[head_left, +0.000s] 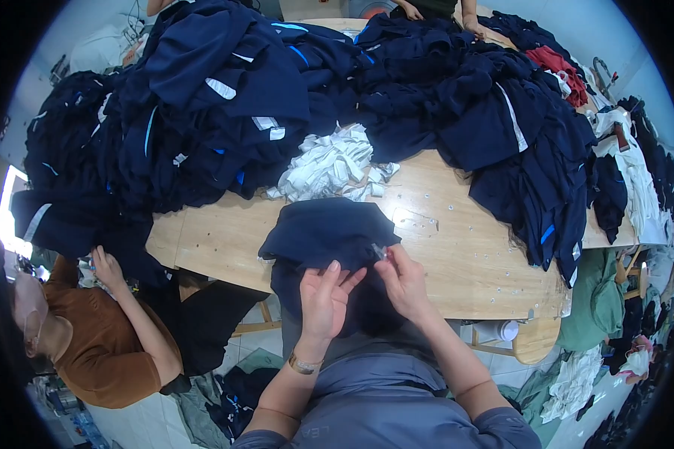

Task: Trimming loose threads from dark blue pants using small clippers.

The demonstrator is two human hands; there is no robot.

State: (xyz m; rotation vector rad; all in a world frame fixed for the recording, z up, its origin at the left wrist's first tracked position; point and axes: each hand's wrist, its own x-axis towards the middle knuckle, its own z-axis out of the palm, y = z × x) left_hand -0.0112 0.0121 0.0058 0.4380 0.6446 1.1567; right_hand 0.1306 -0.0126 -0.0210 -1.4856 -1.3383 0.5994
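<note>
A navy garment (326, 230) lies at the table's near edge and hangs over it towards my lap. My left hand (323, 303) is over its near part, palm turned up and fingers apart, with nothing visible in it. To its right, my right hand (406, 280) is closed in a pinch on a small, pale, shiny object (380, 252), just above the cloth. The object is too small to name. Just beyond the garment sits a heap of white fabric strips (329, 161).
Large piles of navy garments (202, 82) cover the table's (434, 224) left and far sides, with more navy garments (532, 150) at right. A person in brown (120, 337) works at left; another person's hands (472, 26) show at the far edge. A wooden stool (535, 340) stands at right.
</note>
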